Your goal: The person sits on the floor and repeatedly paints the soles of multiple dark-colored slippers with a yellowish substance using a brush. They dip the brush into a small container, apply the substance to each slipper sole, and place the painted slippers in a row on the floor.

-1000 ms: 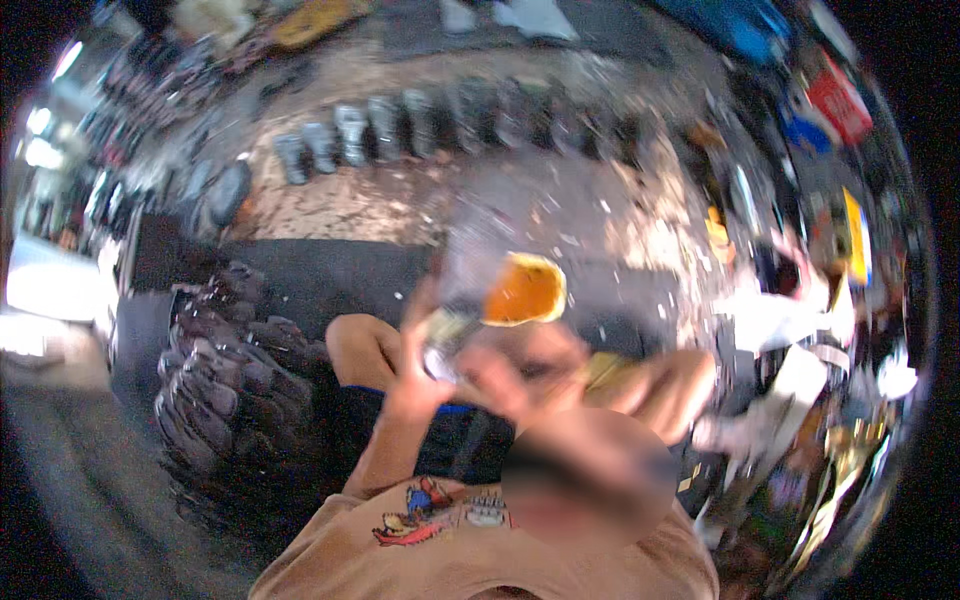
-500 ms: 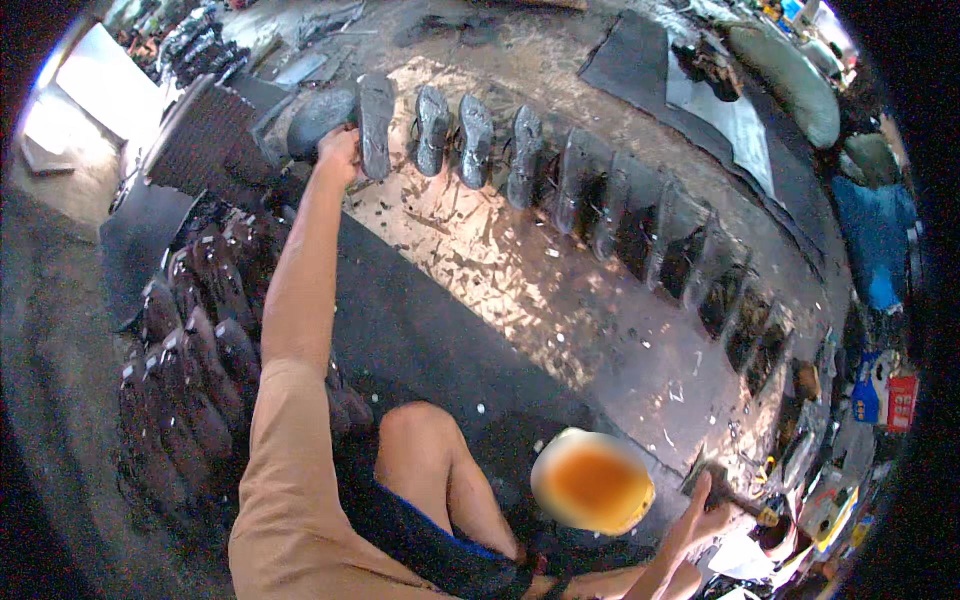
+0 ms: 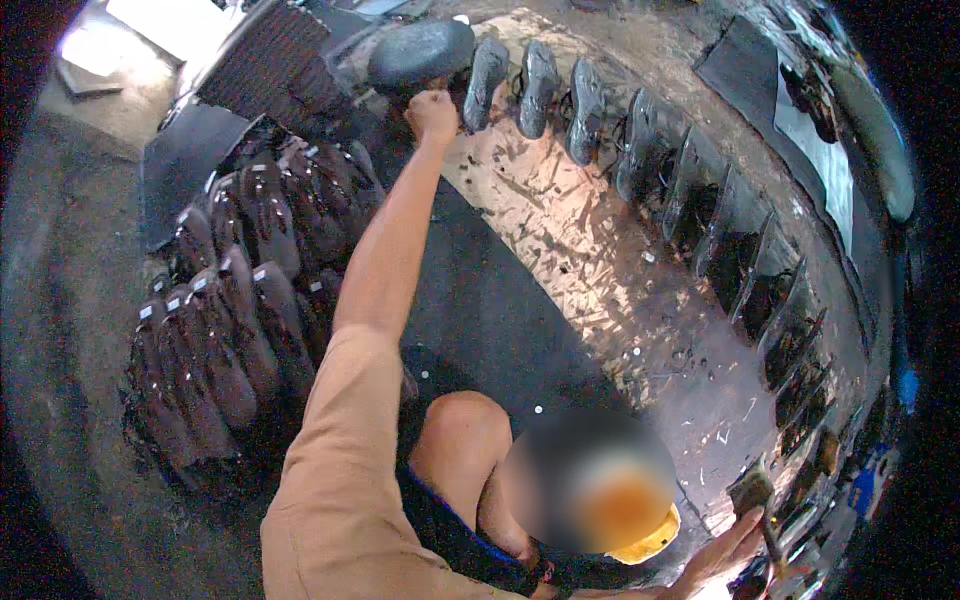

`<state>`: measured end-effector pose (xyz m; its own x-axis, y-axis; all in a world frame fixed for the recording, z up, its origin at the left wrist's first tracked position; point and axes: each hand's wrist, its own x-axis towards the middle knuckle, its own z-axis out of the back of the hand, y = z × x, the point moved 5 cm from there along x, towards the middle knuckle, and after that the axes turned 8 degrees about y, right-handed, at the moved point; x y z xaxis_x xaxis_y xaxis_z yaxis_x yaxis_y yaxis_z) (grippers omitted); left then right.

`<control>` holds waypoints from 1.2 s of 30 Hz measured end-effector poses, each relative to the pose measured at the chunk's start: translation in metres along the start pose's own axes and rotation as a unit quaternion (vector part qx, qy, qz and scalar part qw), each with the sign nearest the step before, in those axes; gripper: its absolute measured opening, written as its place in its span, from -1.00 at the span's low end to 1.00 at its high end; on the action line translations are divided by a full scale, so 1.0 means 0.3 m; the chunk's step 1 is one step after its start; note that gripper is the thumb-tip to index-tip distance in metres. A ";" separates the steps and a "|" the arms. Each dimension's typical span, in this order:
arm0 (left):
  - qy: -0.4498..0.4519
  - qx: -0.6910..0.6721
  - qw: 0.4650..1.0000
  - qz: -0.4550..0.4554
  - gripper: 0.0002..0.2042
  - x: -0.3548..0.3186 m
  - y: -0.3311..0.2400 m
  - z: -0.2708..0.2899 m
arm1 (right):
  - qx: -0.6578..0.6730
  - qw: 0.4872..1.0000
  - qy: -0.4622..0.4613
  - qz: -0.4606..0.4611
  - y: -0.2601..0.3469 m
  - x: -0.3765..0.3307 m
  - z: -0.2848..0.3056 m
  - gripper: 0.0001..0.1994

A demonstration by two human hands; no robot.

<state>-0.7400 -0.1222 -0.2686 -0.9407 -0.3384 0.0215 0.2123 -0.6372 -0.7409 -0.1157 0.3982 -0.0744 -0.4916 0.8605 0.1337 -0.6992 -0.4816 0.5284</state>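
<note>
At the far end of my outstretched left arm, my left hand point(image 3: 434, 117) is closed, with its knuckles up. Whatever its fingers hold, if anything, is hidden. Just beyond it lies a smooth, dark, rounded block point(image 3: 421, 54). To the right of the hand stands a dark sandal point(image 3: 487, 85), first in a curved row of sandals. At the lower right, my right hand point(image 3: 728, 549) has its fingers against a brush-like tool point(image 3: 752, 491) with a broad dark head and thin handle; the grip is partly hidden. A yellow container point(image 3: 648, 541) sits left of this hand, mostly blurred.
More sandals point(image 3: 640, 147) curve away toward the right. A pile of dark brown soles point(image 3: 225, 350) lies left of my arm. A black sheet point(image 3: 480, 300) spans the floor before my knee point(image 3: 465, 430). Tools and clutter crowd the right edge.
The view has swung left, so the sandal row sits farther right. My left hand has drawn slightly away from the first sandal. The tool at my right hand now points more upward.
</note>
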 end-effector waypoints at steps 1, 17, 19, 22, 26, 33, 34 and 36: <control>-0.041 0.066 0.991 -0.113 -0.73 -0.083 -0.067 0.061 | 0.024 0.999 -0.023 -0.042 -0.047 -0.040 0.041 -0.32; 0.041 0.153 0.977 0.140 -0.46 0.183 0.616 0.634 | 0.060 0.965 0.195 0.165 0.036 -0.334 -0.029 -0.80; -0.027 -0.184 0.962 0.201 -0.55 -0.044 0.572 0.578 | 0.016 0.955 0.202 0.217 0.024 -0.354 -0.042 -0.81; 0.108 -0.353 0.927 0.062 -0.58 -0.637 0.092 0.606 | 0.171 0.980 0.097 -0.032 -0.059 -0.355 0.124 -0.82; 0.165 -0.130 0.967 -0.148 -0.74 -1.321 -0.273 0.750 | 0.243 0.964 0.095 -0.049 -0.229 -0.258 0.150 -0.71; 0.251 0.218 0.886 -0.324 -0.58 -1.996 -0.184 0.802 | 0.341 0.881 0.315 -0.088 -0.305 -0.446 0.095 -0.67; 0.243 0.210 0.886 -0.336 -0.58 -1.997 -0.161 0.796 | 0.487 0.808 0.293 -0.155 -0.299 -0.432 0.089 -0.69; 0.238 0.152 0.902 -0.327 -0.60 -1.993 -0.183 0.805 | 0.699 0.640 0.247 -0.202 -0.281 -0.356 0.116 -0.75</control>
<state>-0.1253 -0.0522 -0.0786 -0.8828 0.4678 0.0426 -0.4340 -0.7777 -0.4549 0.0138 0.3528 -0.1041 -0.7624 0.5448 -0.3493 0.1574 0.6796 0.7165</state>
